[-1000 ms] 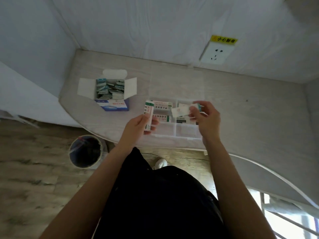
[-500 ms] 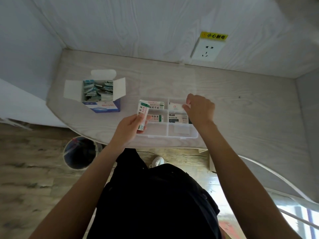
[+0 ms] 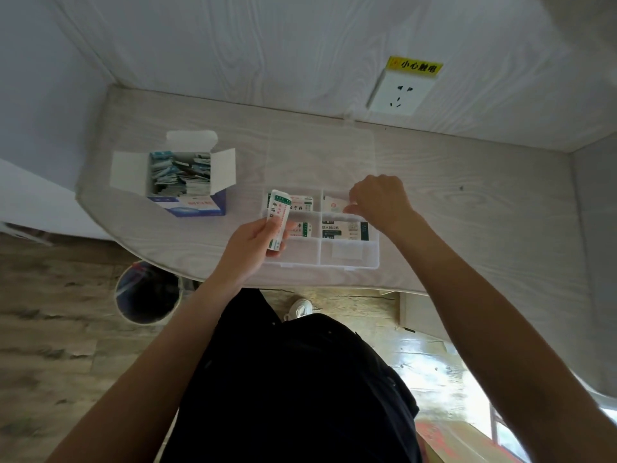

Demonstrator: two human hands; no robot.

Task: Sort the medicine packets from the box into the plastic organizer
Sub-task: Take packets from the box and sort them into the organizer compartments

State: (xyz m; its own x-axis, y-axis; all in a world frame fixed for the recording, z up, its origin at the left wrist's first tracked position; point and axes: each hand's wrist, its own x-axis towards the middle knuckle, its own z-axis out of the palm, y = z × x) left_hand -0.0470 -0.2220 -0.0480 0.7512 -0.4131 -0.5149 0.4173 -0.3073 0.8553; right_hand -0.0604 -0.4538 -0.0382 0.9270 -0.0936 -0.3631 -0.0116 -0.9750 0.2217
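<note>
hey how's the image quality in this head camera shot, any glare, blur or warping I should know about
Head view: wide-angle warping bends the table edge and walls; bright glare washes out the floor at lower right; the clear plastic organizer nearly vanishes against the pale tabletop; packet print in the box is too soft to read; left hand and right hand look reasonably sharp.

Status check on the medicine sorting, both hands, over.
Left hand grips a stack of packets at the organizer's left edge. Right hand pinches a white packet into the far right compartment. Box still holds packets. Nothing blocking.
</note>
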